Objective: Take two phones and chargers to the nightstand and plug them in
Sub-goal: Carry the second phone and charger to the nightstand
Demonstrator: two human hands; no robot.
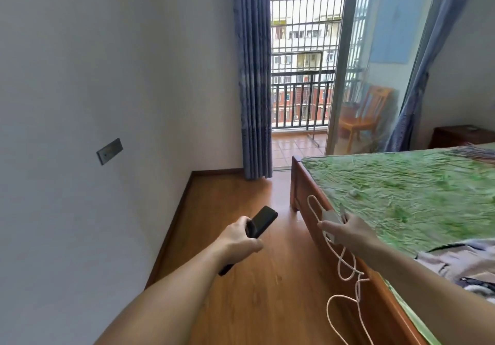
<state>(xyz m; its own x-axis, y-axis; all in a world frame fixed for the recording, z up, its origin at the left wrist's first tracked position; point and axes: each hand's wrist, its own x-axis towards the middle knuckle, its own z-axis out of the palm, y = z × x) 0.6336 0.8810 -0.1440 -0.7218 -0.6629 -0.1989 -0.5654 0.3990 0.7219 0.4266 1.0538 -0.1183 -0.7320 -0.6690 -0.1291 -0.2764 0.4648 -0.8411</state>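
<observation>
Head view: left hand (238, 240) has its fingers curled tight around a dark phone (263, 220), held over the wood floor (241, 304); whether 1 or 2 phones are in that grip cannot be told. Right hand (348, 233) is closed on a white charger (330, 217) beside the bed frame (301, 192). A white cable (345, 267) dangles in loops below it. The green bedspread (401, 183) is right of the hand. A dark wood nightstand (460, 135) sits well apart, far right past the bed. A blue curtain (253, 76) hangs by the balcony door.
</observation>
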